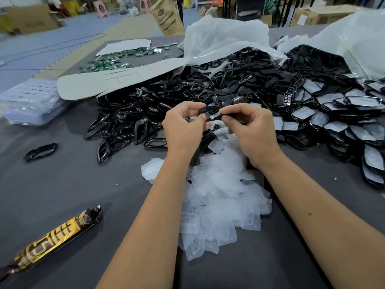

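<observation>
While both hands work above the grey table (pixel 62 184), a lone black frame (pixel 40 151) lies well left of the grip, with a heap of frames (pixel 125 124) nearer. The left hand (pixel 184 128) pinches one end of a small black plastic part (pixel 209 111) — the right hand (pixel 251 130) pinches the other, fingers curled round it. Clear film pieces (pixel 218 195) pile just below; film-covered parts (pixel 343 126) spread to the right.

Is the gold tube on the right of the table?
No, the gold tube lies on the table, well left of the left hand.
</observation>
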The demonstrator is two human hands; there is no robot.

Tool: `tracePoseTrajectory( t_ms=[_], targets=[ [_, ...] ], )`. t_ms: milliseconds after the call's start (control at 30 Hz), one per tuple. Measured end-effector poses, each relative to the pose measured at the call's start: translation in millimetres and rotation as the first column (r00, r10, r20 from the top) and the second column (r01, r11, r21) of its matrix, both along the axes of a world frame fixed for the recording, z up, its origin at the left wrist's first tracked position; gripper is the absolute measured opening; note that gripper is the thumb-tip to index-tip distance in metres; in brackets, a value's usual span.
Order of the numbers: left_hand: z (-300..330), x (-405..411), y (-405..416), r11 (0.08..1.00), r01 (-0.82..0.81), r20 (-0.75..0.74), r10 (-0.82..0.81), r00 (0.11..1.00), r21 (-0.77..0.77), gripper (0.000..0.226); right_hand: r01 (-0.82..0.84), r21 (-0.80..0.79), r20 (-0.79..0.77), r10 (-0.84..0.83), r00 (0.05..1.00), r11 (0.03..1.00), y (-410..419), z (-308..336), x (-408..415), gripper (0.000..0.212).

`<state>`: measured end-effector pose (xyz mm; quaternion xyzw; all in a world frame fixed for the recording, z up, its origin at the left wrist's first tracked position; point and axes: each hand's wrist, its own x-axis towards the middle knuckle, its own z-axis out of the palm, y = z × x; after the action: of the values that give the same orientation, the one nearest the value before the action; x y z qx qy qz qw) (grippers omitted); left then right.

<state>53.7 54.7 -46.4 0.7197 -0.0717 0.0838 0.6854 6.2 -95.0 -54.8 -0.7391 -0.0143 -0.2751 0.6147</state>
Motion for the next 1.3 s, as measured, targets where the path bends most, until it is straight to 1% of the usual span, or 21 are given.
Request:
tracePoseTrajectory(
  t_ms=[100,233,300,367,567,667,733,800,833,867,900,933,967,1000,1033,1100,1167,1300],
  targets=[
    [-1,-3,-1,0.999,0.045,-0.029,-0.045,0.999,-0.008,0.026,-0.005,0.034,-0.023,0.006,1.000,0.999,-1,-3,1,0.020],
    [-1,-4,-3,0.994,0.091,-0.074,-0.095,0.993,-0.053,0.032,0.086,0.022,-0.025,-0.085,0.996,0.996,1,-3,1,0.012],
    [0,-4,-5,0.992,0.110,-0.083,-0.115,0.990,-0.063,0.032,0.137,0.023,-0.021,-0.137,0.990,0.990,1,-2,0,0.016],
    [-1,-5,-6,0.990,0.128,-0.075,-0.132,0.988,-0.055,0.030,0.184,-0.007,-0.015,-0.184,0.983,0.983,2,-1,0,0.020],
    [-2,-5,-6,0.986,0.155,-0.034,-0.158,0.987,-0.057,0.014,0.248,-0.084,-0.014,-0.250,0.968,0.965,4,-1,-1,0.020],
    [-3,-6,-7,0.986,0.163,-0.023,-0.165,0.986,-0.045,0.017,0.271,-0.146,0.019,-0.271,0.962,0.952,6,-1,-3,0.019],
    [-3,-7,-8,0.985,0.168,-0.025,-0.169,0.985,-0.048,0.018,0.321,-0.216,0.086,-0.309,0.947,0.922,8,0,-4,0.020],
    [-1,-7,-7,0.981,0.178,-0.033,-0.181,0.983,-0.071,0.020,0.374,-0.250,0.120,-0.355,0.927,0.893,7,0,-3,0.029],
    [0,-7,-6,0.978,0.187,-0.039,-0.192,0.981,-0.093,0.021,0.360,-0.218,0.082,-0.351,0.933,0.907,5,-1,-2,0.034],
    [1,-6,-4,0.973,0.199,-0.048,-0.206,0.977,-0.119,0.021,0.309,-0.143,0.014,-0.310,0.951,0.940,3,-1,-1,0.037],
    [2,-6,-3,0.967,0.211,-0.060,-0.221,0.973,-0.141,0.020,0.238,-0.035,-0.049,-0.240,0.970,0.971,0,-1,0,0.036],
    [3,-6,-3,0.963,0.220,-0.073,-0.233,0.970,-0.153,0.019,0.174,0.076,-0.086,-0.168,0.982,0.982,-2,-1,1,0.033],
    [3,-7,-3,0.962,0.226,-0.082,-0.240,0.967,-0.153,0.018,0.139,0.153,-0.102,-0.124,0.987,0.978,-4,-2,2,0.030],
    [3,-7,-4,0.963,0.228,-0.082,-0.241,0.967,-0.141,0.018,0.130,0.186,-0.112,-0.111,0.988,0.974,-5,-2,2,0.028],
    [2,-7,-5,0.967,0.224,-0.073,-0.234,0.970,-0.118,0.018,0.135,0.184,-0.117,-0.115,0.987,0.974,-6,-3,2,0.027],
    [0,-7,-6,0.979,0.196,-0.041,-0.199,0.979,-0.054,0.021,0.154,0.116,-0.106,-0.142,0.984,0.981,-5,-4,2,0.026],
    [-1,-7,-5,0.987,0.163,-0.020,-0.163,0.986,-0.004,0.022,0.181,-0.001,-0.083,-0.181,0.980,0.983,-2,-4,2,0.026],
    [-1,-4,-4,0.993,0.120,0.002,-0.120,0.993,0.022,0.023,0.251,-0.214,-0.026,-0.262,0.965,0.944,1,1,0,0.025]
  ],
)
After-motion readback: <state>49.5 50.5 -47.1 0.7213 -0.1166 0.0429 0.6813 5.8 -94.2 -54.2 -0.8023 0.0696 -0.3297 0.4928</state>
